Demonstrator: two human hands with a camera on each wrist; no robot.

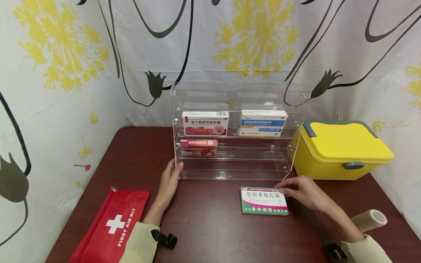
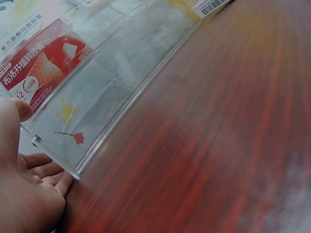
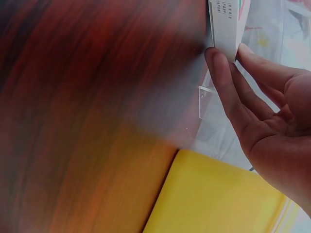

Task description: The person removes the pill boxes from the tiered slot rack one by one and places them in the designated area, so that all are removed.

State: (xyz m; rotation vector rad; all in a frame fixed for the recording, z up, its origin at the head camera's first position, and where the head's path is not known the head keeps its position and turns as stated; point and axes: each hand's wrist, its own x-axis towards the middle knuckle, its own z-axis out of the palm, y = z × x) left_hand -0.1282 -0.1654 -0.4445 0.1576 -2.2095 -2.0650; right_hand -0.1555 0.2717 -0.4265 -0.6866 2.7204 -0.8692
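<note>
A clear acrylic display rack (image 1: 230,165) stands on the table, and my left hand (image 1: 170,180) grips its lower left side panel. In the left wrist view the thumb (image 2: 22,109) of that hand lies on the near side of the panel, with the other fingers beyond it. My right hand (image 1: 304,191) pinches the right end of a green, white and pink medicine box (image 1: 264,201) in front of the rack. Seen from the right wrist, that box's white end (image 3: 224,29) sits between thumb and fingers.
On the rack's tiers stand a red-and-white medicine box (image 1: 205,124), a blue-and-white one (image 1: 262,123) and a red one (image 1: 198,148). A yellow lidded case (image 1: 342,153) is at right, near a beige cylinder (image 1: 369,220). At left lies a red first aid pouch (image 1: 113,223).
</note>
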